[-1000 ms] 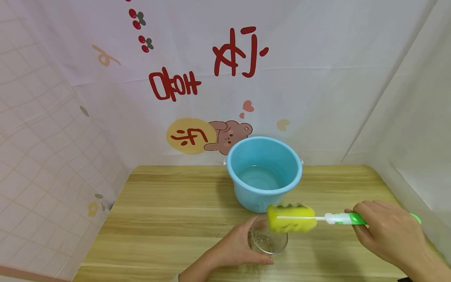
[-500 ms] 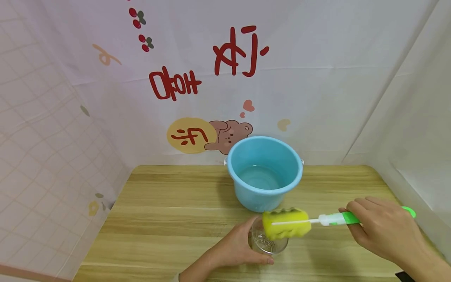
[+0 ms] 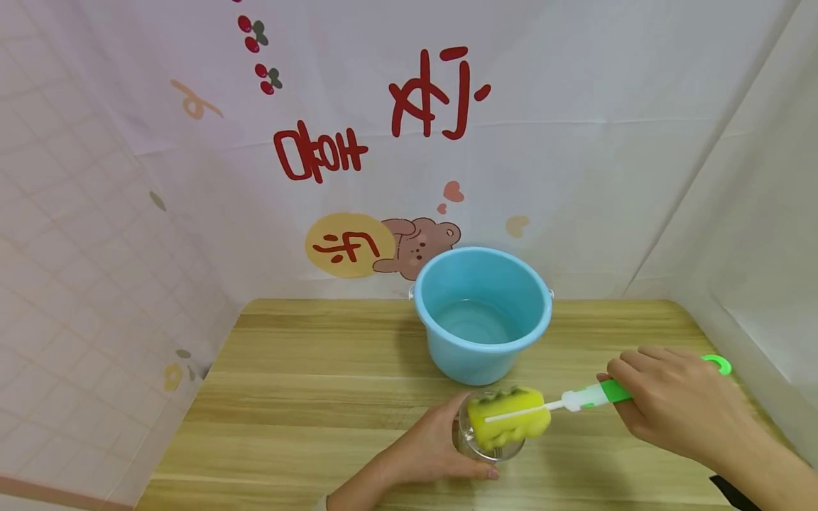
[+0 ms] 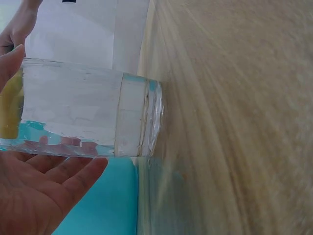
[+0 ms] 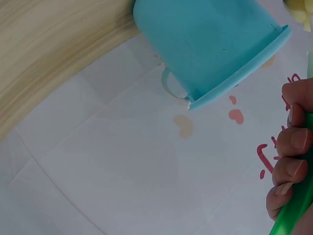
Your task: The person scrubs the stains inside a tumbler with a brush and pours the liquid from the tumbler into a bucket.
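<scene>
My left hand [image 3: 431, 448] holds a clear drinking glass [image 4: 73, 103] upright on the wooden table, thumb on the near side and fingers around the far side. In my right hand [image 3: 674, 404] is a bottle brush, gripped by its green and white handle [image 3: 589, 397]. Its yellow sponge head [image 3: 509, 417] lies slanted over the mouth of the glass and hides part of the opening. Whether the sponge tip dips below the rim I cannot tell. The right wrist view shows the curled fingers [image 5: 293, 166] around the green handle.
Just behind the glass stands a light blue bucket [image 3: 476, 360] with some water in it. The wooden tabletop [image 3: 300, 397] ends at a white printed curtain [image 3: 575, 177] at the back, with pale sheets at both sides.
My right hand has moved left and slightly up in view, bringing the sponge head left and down over the glass, with the brush tilting more. The left hand and glass stay about in place.
</scene>
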A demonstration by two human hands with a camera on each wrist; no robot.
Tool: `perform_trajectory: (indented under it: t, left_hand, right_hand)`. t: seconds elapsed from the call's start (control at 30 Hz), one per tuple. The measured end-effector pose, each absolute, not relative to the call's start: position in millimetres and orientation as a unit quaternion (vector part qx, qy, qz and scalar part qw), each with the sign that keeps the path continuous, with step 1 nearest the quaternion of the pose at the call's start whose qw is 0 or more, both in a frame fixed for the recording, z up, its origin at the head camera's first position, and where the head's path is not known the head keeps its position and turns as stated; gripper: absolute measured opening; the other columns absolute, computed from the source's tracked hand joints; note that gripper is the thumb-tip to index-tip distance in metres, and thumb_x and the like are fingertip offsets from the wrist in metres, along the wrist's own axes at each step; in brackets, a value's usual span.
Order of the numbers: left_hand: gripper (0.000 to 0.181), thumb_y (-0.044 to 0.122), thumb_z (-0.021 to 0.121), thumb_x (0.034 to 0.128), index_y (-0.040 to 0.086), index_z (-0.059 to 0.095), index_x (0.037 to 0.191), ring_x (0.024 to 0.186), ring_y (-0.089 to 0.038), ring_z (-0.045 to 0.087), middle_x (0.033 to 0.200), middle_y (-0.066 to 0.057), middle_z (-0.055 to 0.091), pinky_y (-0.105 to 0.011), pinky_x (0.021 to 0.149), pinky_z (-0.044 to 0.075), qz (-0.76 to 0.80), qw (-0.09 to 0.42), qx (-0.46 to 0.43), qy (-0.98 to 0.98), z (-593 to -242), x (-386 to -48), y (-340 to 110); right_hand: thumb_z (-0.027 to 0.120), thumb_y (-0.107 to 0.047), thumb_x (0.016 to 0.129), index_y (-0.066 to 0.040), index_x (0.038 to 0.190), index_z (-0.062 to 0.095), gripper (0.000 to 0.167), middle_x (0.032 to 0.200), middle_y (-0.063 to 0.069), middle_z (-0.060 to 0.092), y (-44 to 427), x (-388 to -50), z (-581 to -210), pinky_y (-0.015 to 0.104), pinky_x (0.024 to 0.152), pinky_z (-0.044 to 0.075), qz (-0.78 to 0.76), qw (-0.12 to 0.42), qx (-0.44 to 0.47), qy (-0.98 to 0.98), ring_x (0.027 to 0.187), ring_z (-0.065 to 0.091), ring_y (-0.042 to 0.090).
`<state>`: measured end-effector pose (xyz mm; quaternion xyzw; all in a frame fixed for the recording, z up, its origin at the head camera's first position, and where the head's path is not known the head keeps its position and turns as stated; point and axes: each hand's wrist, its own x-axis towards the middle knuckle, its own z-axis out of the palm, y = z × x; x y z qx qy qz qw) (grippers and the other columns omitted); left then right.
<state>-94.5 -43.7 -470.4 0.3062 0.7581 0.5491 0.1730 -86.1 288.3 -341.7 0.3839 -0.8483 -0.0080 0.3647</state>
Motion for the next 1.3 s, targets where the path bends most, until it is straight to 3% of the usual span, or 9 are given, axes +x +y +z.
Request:
perform_trajectory:
  t: [0.27, 0.43, 0.8, 1.3]
  left_hand:
    - [0.088, 0.042, 0.094, 0.0781, 0.037, 0.044, 0.151, 0.125, -0.004, 0.055, 0.136, 0.019, 0.059, -0.032, 0.109, 0.045, 0.545, 0.171, 0.308, 0.761, -471, -95, -42]
    - [0.09, 0.044, 0.094, 0.0772, 0.036, 0.044, 0.152, 0.126, -0.004, 0.054, 0.139, 0.018, 0.057, -0.032, 0.109, 0.044, 0.537, 0.174, 0.294, 0.771, -470, -95, -43]
    - [0.094, 0.048, 0.093, 0.0776, 0.033, 0.042, 0.155, 0.127, -0.004, 0.052, 0.145, 0.015, 0.053, -0.032, 0.109, 0.045, 0.519, 0.175, 0.281, 0.788, -468, -94, -43]
    - [0.087, 0.047, 0.093, 0.0783, 0.033, 0.045, 0.15, 0.121, -0.003, 0.055, 0.136, 0.017, 0.057, -0.031, 0.103, 0.048, 0.527, 0.175, 0.288, 0.781, -469, -94, -44]
  right_hand:
    - [0.025, -0.025, 0.099, -0.017, 0.073, 0.056, 0.041, 0.064, -0.014, 0.039, 282, -93, -335, 0.022, 0.046, 0.03, -0.018, 0.353, 0.407, -0.842, 0.054, 0.033, 0.004]
    - [0.023, -0.02, 0.093, -0.015, 0.075, 0.059, 0.041, 0.064, -0.012, 0.036, 272, -95, -323, 0.024, 0.051, 0.03, -0.031, 0.341, 0.42, -0.841, 0.056, 0.032, 0.007]
    - [0.025, -0.002, 0.081, -0.012, 0.064, 0.033, 0.021, 0.062, -0.004, 0.017, 239, -99, -299, 0.024, 0.057, 0.017, -0.095, 0.353, 0.452, -0.814, 0.058, 0.014, 0.01]
    - [0.02, 0.008, 0.095, -0.006, 0.067, 0.032, 0.033, 0.061, 0.002, 0.018, 219, -104, -294, 0.025, 0.055, 0.017, -0.179, 0.338, 0.493, -0.781, 0.056, 0.017, 0.015]
